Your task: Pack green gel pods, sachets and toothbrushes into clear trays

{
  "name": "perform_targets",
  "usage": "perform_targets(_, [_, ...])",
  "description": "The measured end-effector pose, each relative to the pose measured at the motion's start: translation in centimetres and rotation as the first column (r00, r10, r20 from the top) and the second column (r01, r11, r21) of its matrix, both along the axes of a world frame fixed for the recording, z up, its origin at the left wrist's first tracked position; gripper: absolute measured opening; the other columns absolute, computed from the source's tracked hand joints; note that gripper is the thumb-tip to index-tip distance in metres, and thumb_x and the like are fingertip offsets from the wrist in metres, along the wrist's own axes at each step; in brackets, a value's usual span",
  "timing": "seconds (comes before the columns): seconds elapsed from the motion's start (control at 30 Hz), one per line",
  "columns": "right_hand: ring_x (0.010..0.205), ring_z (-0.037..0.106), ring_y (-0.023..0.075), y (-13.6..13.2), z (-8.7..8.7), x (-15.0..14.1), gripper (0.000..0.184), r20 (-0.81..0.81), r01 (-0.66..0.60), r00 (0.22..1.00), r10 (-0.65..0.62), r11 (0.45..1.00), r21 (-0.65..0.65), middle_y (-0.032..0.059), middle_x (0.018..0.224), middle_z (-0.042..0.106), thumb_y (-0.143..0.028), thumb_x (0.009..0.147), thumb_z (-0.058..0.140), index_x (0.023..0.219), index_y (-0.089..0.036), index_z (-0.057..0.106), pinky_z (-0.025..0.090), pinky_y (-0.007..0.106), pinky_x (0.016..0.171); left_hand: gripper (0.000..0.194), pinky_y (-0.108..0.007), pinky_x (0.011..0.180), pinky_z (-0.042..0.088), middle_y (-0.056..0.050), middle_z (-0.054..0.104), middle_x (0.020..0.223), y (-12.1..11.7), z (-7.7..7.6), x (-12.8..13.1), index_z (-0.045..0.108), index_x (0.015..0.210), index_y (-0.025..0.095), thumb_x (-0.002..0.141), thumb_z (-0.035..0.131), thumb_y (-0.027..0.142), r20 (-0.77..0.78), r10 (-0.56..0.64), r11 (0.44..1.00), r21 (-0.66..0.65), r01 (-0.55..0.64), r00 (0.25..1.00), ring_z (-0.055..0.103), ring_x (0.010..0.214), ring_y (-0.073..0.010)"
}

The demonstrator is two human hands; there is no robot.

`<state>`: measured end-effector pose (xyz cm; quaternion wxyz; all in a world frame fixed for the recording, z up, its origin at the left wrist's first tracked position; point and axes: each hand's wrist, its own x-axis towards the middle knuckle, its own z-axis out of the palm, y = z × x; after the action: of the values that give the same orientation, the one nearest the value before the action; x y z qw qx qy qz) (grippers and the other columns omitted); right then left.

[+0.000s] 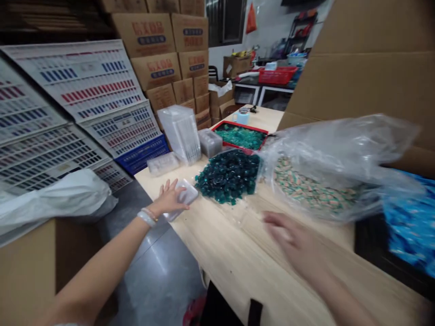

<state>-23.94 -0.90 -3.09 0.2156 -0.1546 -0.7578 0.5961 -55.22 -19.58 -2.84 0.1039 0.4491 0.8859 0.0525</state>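
Clear plastic case (188, 195) lies on a pale wood-grain table (258, 267), pressed under the person's left hand (171, 198). That hand's fingers (169, 184) spread apart beyond the case's edge; whether they grip it, I cannot tell. The right hand (288, 237), motion-blurred, hangs above the tabletop with its fingers loosely together, touching nothing. Just beside the case, a glossy heap of faceted teal pieces (228, 175) sits on clear film. Past it stands a red tray (238, 127) of green pieces, beside a small ribbed plastic box (210, 142), a flat translucent box (162, 164) and a tall stack of clear containers (178, 134). A crinkled polythene bag (336, 149) covers beige-and-green sachets (312, 188) to the right. Beyond the table rise printed cardboard cartons (146, 34) and slatted display boards (81, 81) carrying rows of colour swatches, above a blue plastic crate (141, 154). A white sack (50, 203) slumps over a carton beside the polished grey floor (159, 280).
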Motion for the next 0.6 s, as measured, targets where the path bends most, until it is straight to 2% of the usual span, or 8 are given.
perform_targets(0.03, [0.080, 0.057, 0.0184, -1.9, -0.3, -3.3, 0.021, 0.119, 0.034, 0.992, -0.044, 0.996, 0.086, 0.0052, 0.091, 0.060, -0.033, 0.076, 0.052, 0.094, -0.024, 0.059, 0.048, 0.033, 0.069, 0.072, -0.057, 0.095, 0.017, -0.011, 0.020, 0.139, -0.6, -1.0, -0.3, 0.048, 0.115, 0.028, 0.051, 0.064, 0.058, 0.001, 0.021, 0.999, -0.039, -0.021, 1.000, 0.016, 0.125, -0.0389])
perform_targets(0.1, [0.074, 0.058, 0.0156, -5.2, -1.7, -10.0, 0.020, 0.120, -0.207, 0.973, 0.196, 0.975, 0.086, 0.0044, 0.085, 0.062, -0.029, 0.076, 0.050, 0.091, -0.020, 0.059, 0.047, 0.030, 0.069, 0.068, -0.052, 0.095, 0.022, -0.009, 0.018, 0.140, -1.2, -2.5, -0.3, 0.045, 0.117, 0.031, 0.056, 0.062, 0.057, 0.014, 0.027, 0.999, -0.027, -0.027, 1.000, 0.021, 0.124, -0.0355])
perform_targets(0.13, [0.073, 0.057, 0.0148, -6.6, -2.8, -13.0, 0.020, 0.116, -0.232, 0.968, 0.222, 0.969, 0.081, 0.0039, 0.083, 0.061, -0.027, 0.075, 0.049, 0.091, -0.019, 0.058, 0.047, 0.029, 0.067, 0.066, -0.050, 0.095, 0.024, -0.008, 0.018, 0.140, -1.4, -2.9, -0.3, 0.045, 0.117, 0.032, 0.058, 0.061, 0.057, 0.019, 0.017, 1.000, -0.002, -0.017, 1.000, 0.024, 0.123, -0.0335])
perform_targets(0.23, [0.064, 0.054, 0.0129, -8.7, -6.6, -19.2, 0.013, 0.170, -0.165, 0.973, 0.153, 0.984, 0.064, 0.0005, 0.071, 0.058, -0.023, 0.073, 0.047, 0.082, -0.017, 0.055, 0.044, 0.027, 0.062, 0.062, -0.046, 0.095, 0.025, -0.006, 0.018, 0.140, -1.9, -3.5, -0.9, 0.045, 0.116, 0.034, 0.061, 0.059, 0.058, 0.037, -0.019, 0.999, 0.049, 0.017, 0.999, 0.025, 0.122, -0.0310])
perform_targets(0.3, [0.061, 0.051, 0.0126, -8.8, -8.4, -20.8, 0.008, 0.197, -0.115, 0.975, 0.098, 0.990, 0.077, -0.0010, 0.065, 0.055, -0.022, 0.073, 0.046, 0.074, -0.017, 0.052, 0.041, 0.026, 0.060, 0.060, -0.046, 0.095, 0.025, -0.005, 0.017, 0.140, -2.3, -3.8, -1.4, 0.045, 0.116, 0.036, 0.062, 0.057, 0.058, 0.047, -0.042, 0.997, 0.072, 0.039, 0.998, 0.024, 0.122, -0.0306])
perform_targets(0.37, [0.060, 0.049, 0.0126, -8.5, -9.4, -21.1, 0.008, 0.197, -0.103, 0.977, 0.085, 0.991, 0.084, -0.0018, 0.063, 0.052, -0.023, 0.073, 0.045, 0.070, -0.018, 0.050, 0.039, 0.025, 0.058, 0.058, -0.046, 0.096, 0.024, -0.004, 0.016, 0.141, -2.5, -4.0, -1.8, 0.045, 0.116, 0.037, 0.063, 0.056, 0.058, 0.053, -0.056, 0.994, 0.092, 0.051, 0.997, 0.024, 0.122, -0.0305])
perform_targets(0.6, [0.058, 0.047, 0.0119, -8.7, -9.5, -20.9, 0.007, 0.192, -0.062, 0.980, 0.051, 0.997, 0.051, -0.0029, 0.062, 0.049, -0.025, 0.071, 0.047, 0.067, -0.019, 0.046, 0.037, 0.024, 0.057, 0.057, -0.046, 0.096, 0.023, -0.002, 0.014, 0.141, -2.5, -4.3, -1.9, 0.045, 0.117, 0.036, 0.065, 0.054, 0.059, 0.071, -0.062, 0.994, 0.089, 0.055, 0.996, 0.023, 0.121, -0.0308])
